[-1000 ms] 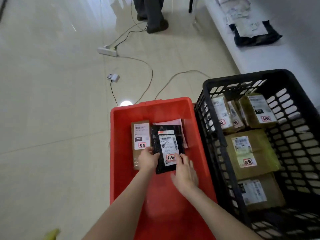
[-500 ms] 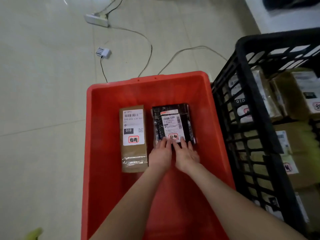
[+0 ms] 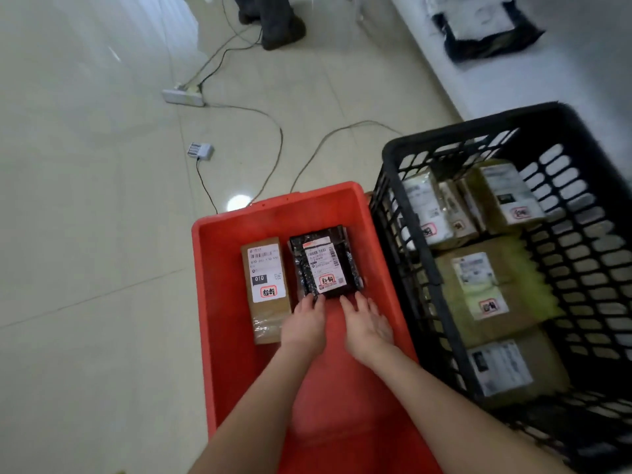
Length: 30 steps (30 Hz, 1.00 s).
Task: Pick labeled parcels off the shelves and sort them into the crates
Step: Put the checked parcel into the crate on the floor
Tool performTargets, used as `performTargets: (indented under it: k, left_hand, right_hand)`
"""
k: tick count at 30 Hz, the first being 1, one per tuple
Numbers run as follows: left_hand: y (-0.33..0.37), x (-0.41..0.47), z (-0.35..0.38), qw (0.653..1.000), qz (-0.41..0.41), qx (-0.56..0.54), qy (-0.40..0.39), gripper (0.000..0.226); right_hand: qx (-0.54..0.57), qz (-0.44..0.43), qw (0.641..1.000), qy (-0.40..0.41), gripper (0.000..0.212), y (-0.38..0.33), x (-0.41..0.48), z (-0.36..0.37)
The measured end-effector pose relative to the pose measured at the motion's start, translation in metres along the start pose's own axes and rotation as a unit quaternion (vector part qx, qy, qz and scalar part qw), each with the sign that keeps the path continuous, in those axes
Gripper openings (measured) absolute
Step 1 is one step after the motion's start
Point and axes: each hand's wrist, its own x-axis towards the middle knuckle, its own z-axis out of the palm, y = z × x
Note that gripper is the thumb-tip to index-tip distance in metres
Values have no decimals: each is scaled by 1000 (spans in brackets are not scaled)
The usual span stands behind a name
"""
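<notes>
Black parcel (image 3: 325, 261) lies flat inside the red crate (image 3: 205, 302). Both hands are flat with straight fingers at its near edge: left hand (image 3: 302, 323) touching it, right hand (image 3: 367, 323) just short. Brown parcel (image 3: 265, 285) lies alongside, nearer the red crate's left wall. Black crate (image 3: 478, 126) stands against its right side.

The bottom edge cuts off the near end of the red crate (image 3: 197, 275), the right and bottom edges cut off the black crate (image 3: 478, 126), and the top edge leaves only the lower legs of the standing person (image 3: 280, 32). Your left hand (image 3: 302, 325) covers the near right corner of the brown parcel (image 3: 270, 313). You cannot read the fine print on the black parcel (image 3: 325, 261), and blur smears the labels of the tan parcels (image 3: 492, 285) and the dark bag (image 3: 489, 32).
</notes>
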Motion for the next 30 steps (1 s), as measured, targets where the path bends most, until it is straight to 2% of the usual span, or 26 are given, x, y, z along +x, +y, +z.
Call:
performTargets:
  k: [5,11,15,21,26,30]
  left_hand:
    - [23,-57,-44,999,40,36,2,74]
    - [62,-130,-76,974,181,129,36,81]
    - [105,-172,-91,947,270,170,49,83]
    - [222,-241,-82,875,406,254,70,81]
    - [332,-328,-50,795,535,265,105,74]
    - [407,-404,-10,734,597,294,135,76]
  right_hand:
    - [49,0,998,41,68,-5,-79,-36]
    - [88,30,984,152,61,16,-186,-60]
    - [117,104,959,236,58,55,-257,-65]
    - [150,247,902,320,61,145,-372,-68]
    - [153,356,844,372,56,218,-485,-57]
    - [151,415,804,398,58,269,-581,-29]
